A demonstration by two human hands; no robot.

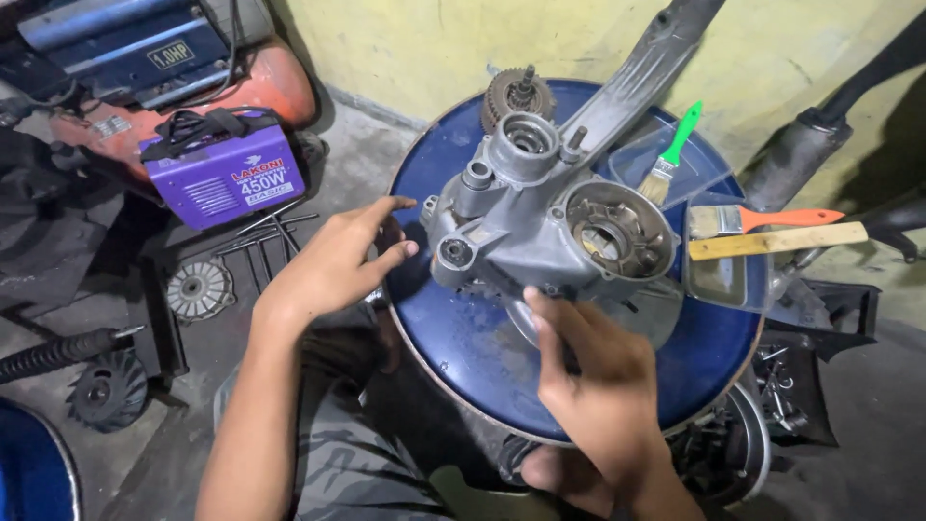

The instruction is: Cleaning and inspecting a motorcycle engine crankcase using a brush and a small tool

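**On the blue drum top: two hands by a gray engine case**

On the middle of the blue drum top (463, 338) sat a gray engine case (540, 217). The left hand (333, 265) was spread just beside it. The right hand (598, 381) lay flat at its near edge. Two paintbrushes (762, 220) lay near the right edge.

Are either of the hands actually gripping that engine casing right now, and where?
Neither grips it. The left hand hovers open beside the grey engine casing; the right hand lies open at its near lower edge.

Repair workshop, engine casing (540, 212) on drum (463, 338), welder (224, 176), compressor (145, 58)
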